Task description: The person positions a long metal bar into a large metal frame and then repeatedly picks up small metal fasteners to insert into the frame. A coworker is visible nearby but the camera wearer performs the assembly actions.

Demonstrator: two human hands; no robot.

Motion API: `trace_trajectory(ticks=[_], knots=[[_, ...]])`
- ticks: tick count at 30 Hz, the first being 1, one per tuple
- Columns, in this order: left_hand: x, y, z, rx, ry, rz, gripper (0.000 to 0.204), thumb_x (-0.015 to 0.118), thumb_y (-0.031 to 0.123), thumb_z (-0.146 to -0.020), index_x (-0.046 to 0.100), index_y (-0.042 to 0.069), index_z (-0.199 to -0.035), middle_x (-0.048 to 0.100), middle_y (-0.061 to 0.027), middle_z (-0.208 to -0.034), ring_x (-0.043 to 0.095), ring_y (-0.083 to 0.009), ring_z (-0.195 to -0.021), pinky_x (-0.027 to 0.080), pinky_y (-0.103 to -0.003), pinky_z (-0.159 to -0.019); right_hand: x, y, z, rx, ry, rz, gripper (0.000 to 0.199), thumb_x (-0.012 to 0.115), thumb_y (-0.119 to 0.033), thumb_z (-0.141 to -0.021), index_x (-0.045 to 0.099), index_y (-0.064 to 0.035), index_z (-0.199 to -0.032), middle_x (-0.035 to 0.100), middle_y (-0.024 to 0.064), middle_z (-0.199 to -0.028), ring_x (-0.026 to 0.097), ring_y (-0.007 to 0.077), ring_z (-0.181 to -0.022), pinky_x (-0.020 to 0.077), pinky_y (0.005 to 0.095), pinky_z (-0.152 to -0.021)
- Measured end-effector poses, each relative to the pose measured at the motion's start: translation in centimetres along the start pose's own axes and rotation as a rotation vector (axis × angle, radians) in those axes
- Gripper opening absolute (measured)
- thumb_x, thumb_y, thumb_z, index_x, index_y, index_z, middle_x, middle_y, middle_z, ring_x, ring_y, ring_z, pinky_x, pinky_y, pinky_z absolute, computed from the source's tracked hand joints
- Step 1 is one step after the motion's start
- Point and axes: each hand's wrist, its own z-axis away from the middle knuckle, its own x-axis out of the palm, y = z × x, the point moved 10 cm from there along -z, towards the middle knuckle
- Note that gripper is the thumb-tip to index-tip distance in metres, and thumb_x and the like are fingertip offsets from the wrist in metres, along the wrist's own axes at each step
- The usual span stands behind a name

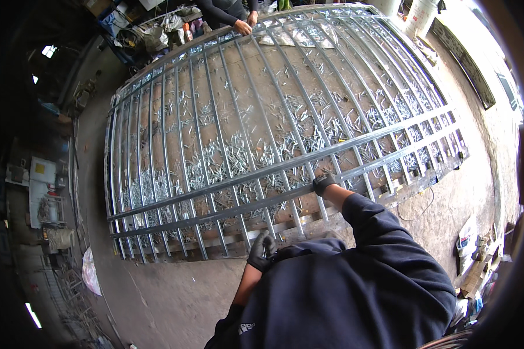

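Note:
A large metal grille [239, 185] of long rails and many parallel bars lies flat across a low work table. My right hand [324, 184], in a dark glove, reaches over the near rails and rests by a bar between them. Its fingers look drawn together; what they hold, if anything, is hidden. Close to the near ends of the bars, my left hand [261, 252] is curled closed in a dark glove, its contents not readable. Many small shiny metal pieces [233, 152] lie scattered on the table under the bars.
Across the table, another person's hands [245, 25] touch the far rail. White buckets [420, 17] stand at the far right. Cluttered items [169, 26] fill the far left edge. A thin cable [425, 209] lies on the floor, and cardboard [474, 279] is piled at right.

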Motion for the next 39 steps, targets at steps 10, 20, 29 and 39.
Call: trace_trajectory(ticks=[10,20,29,39], knots=[[1.9,-0.5,-2.4,0.051,0.16,0.015,0.05,0.056,0.049,-0.1,0.056,0.011,-0.067,0.045,-0.0023,-0.052,0.042,-0.0151,-0.041,0.028,-0.028,-0.038,-5.6,1.6,1.5,-0.058,-0.368,-0.122,0.044,0.052,-0.036,-0.098,0.062,-0.0154,-0.135,0.074,0.0157,-0.112,0.071,0.0328,-0.105,0.0549,0.0461,-0.088],[7.2,-0.4,-4.5,0.067,-0.109,0.353,0.03,0.06,0.04,-0.096,0.065,0.011,-0.085,0.066,-0.0035,-0.07,0.065,-0.0195,-0.06,0.056,-0.033,-0.055,-20.5,-10.8,9.2,-0.773,-0.12,-0.864,0.035,0.058,-0.033,-0.095,0.059,-0.0106,-0.122,0.067,0.0171,-0.113,0.066,0.0342,-0.098,0.051,0.0474,-0.077],[1.7,-2.1,-9.9,0.109,0.058,0.334,0.035,0.046,0.035,-0.102,0.065,0.006,-0.108,0.07,-0.0106,-0.105,0.067,-0.0257,-0.096,0.055,-0.042,-0.09,-24.0,-14.1,12.6,-0.645,0.214,-0.819,0.015,0.06,-0.016,-0.088,0.071,-0.0097,-0.097,0.072,0.0148,-0.092,0.07,0.0343,-0.086,0.0541,0.0451,-0.072],[8.6,1.7,-6.8,0.65,-0.127,-0.953,0.05,0.066,0.047,-0.087,0.066,0.011,-0.123,0.07,-0.008,-0.115,0.063,-0.0245,-0.115,0.042,-0.037,-0.109,-19.5,-13.3,12.4,-0.358,0.211,-0.633,0.016,0.063,-0.027,-0.089,0.068,-0.0137,-0.097,0.07,0.0111,-0.089,0.069,0.0305,-0.081,0.0536,0.0431,-0.067]])
